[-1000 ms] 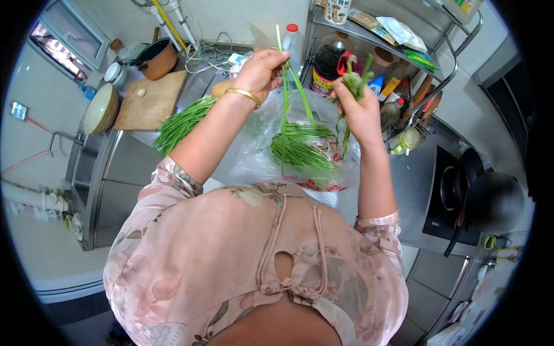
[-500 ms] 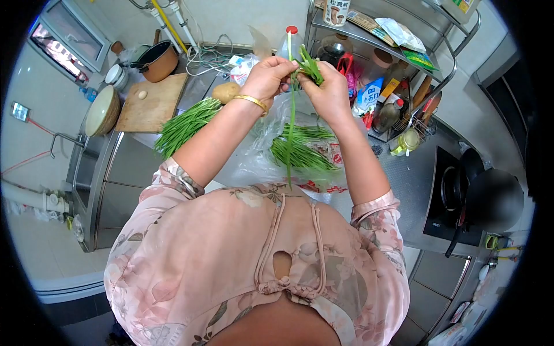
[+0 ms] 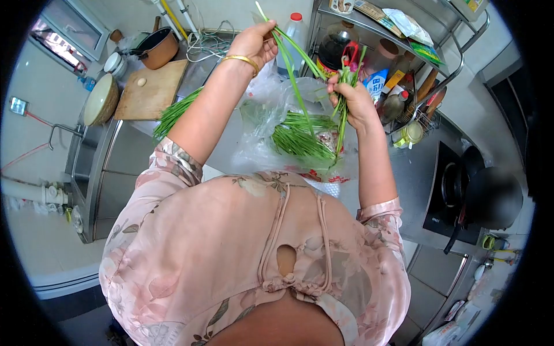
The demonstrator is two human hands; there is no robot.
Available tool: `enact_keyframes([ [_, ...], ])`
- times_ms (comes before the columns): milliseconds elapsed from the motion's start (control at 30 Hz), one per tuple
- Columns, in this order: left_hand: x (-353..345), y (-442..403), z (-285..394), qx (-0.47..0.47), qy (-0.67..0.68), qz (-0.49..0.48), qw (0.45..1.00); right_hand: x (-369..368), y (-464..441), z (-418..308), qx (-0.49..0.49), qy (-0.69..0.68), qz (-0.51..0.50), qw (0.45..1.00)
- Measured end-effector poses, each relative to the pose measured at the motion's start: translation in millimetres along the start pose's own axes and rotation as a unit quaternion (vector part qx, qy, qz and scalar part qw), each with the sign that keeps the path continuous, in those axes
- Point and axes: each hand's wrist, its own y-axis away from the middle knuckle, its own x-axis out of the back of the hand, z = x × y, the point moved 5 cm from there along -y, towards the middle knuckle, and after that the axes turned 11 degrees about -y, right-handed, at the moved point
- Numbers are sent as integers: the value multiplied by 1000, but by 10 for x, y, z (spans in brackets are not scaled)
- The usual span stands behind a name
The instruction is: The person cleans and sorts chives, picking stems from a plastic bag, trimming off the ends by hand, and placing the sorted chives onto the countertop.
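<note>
Up above the counter, my left hand (image 3: 254, 46) pinches a few long garlic chives (image 3: 292, 66) near their pale end, and their green blades hang down to the right. My right hand (image 3: 360, 105) is closed around a small bunch of garlic chives (image 3: 341, 118), some tips pointing up and others trailing down. Below the hands, a pile of chives (image 3: 300, 137) lies on an opened clear plastic bag (image 3: 251, 147). Another pile of chives (image 3: 176, 118) sits to the left, partly hidden behind my left forearm.
A wooden cutting board (image 3: 153, 95) with a small round pale item lies left, beside a bowl (image 3: 101, 99) and a pot (image 3: 160, 51). Bottles and packets crowd a metal rack (image 3: 385, 49) at the back right. A cooktop with a black pan (image 3: 493, 196) stands right.
My hands have moved apart: the left up and leftward with a few chives, the right down and rightward with a bunch. The chives between them are now spread out.
</note>
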Motion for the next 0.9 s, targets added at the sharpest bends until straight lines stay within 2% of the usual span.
enact_keyframes([
  [167, 83, -74, 79, 3, 27, 9, 1000, 69, 177, 267, -119, 55, -74, 989],
  [400, 215, -218, 91, 6, 27, 21, 999, -49, 375, 463, -204, 57, -115, 971],
  [533, 300, -323, 73, 8, 33, 24, 999, -8, 324, 614, -178, 139, -107, 968],
  [633, 222, -209, 128, 2, 26, 32, 999, -33, 318, 639, -160, 109, -72, 978],
  [767, 279, -180, 176, -45, -24, 71, 996, 91, 278, 640, -88, 185, -34, 978],
  [900, 489, -235, 115, -65, -51, 108, 991, 25, 414, 384, 85, 204, 45, 974],
])
